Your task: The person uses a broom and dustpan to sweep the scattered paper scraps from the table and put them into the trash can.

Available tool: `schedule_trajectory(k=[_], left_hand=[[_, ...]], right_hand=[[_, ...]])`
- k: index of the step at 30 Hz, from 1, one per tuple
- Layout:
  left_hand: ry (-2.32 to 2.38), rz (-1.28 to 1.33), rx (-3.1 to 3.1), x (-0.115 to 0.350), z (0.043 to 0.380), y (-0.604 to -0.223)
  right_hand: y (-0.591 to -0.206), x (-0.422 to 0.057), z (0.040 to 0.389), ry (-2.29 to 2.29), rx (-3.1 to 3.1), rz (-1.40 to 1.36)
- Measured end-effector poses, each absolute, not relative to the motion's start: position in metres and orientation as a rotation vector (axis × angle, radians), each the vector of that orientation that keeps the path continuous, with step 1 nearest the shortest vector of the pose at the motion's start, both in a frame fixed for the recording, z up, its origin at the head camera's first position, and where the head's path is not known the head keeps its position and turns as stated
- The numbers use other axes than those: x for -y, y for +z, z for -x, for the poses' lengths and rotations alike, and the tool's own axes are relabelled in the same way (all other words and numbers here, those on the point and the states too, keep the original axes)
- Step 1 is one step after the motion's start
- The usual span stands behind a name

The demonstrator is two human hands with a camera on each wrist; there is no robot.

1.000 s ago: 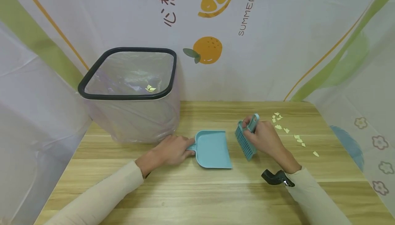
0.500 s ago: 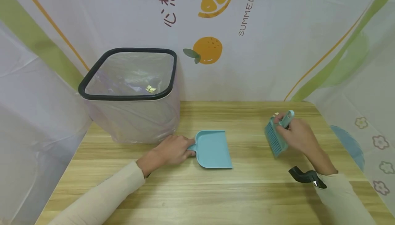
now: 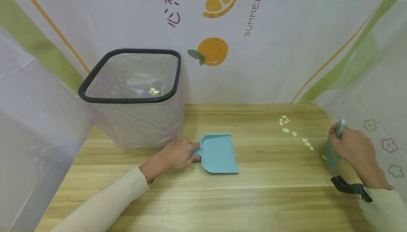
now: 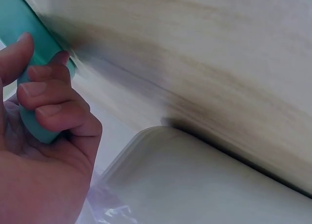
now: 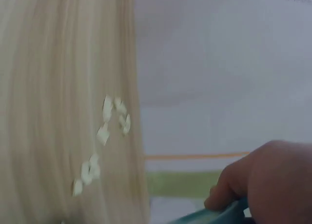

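Observation:
My left hand [image 3: 178, 155] grips the short handle of a light blue dustpan [image 3: 219, 154], which lies on the table with its wide lip facing right. In the left wrist view the fingers [image 4: 58, 94] curl round the dustpan handle. Over at the table's right edge, my right hand [image 3: 354, 147] holds a small blue hand brush [image 3: 332, 150] by its handle, bristles downward and blurred. One yellow paper scrap [image 3: 324, 157] lies right beside the bristles. More paper scraps [image 3: 294, 133] trail from there toward the back; the right wrist view shows these scraps [image 5: 102, 134] too.
A bin [image 3: 136, 122] with a black rim and a clear plastic liner stands at the back left, a few scraps [image 3: 154, 91] inside. Printed white curtains [image 3: 254, 73] border the wooden table [image 3: 254, 207] at the back and sides.
My right hand has carried the brush rightward, from beside the dustpan, past the scraps, to the table's right edge. The left hand and dustpan stay in place.

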State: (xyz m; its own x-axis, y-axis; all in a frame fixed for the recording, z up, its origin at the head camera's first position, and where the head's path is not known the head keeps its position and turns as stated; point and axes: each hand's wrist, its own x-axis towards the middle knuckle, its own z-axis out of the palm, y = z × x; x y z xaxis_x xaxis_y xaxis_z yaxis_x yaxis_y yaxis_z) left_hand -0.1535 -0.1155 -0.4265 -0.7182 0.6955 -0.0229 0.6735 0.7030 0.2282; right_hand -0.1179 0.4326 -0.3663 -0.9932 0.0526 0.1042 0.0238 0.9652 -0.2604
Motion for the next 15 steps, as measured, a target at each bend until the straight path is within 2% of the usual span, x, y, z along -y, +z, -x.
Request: schedule_trajectory(k=[6, 15], left_hand=[[0.323, -1.134, -2.786, 0.117, 0.155, -0.426], [0.331, -1.158, -2.77, 0.117, 0.155, -0.425]], right_hand=[[-0.374, -0.442, 0.122, 0.399, 3.001, 0.067], [-0.382, -0.414, 0.148, 0.425, 2.948, -0.073]])
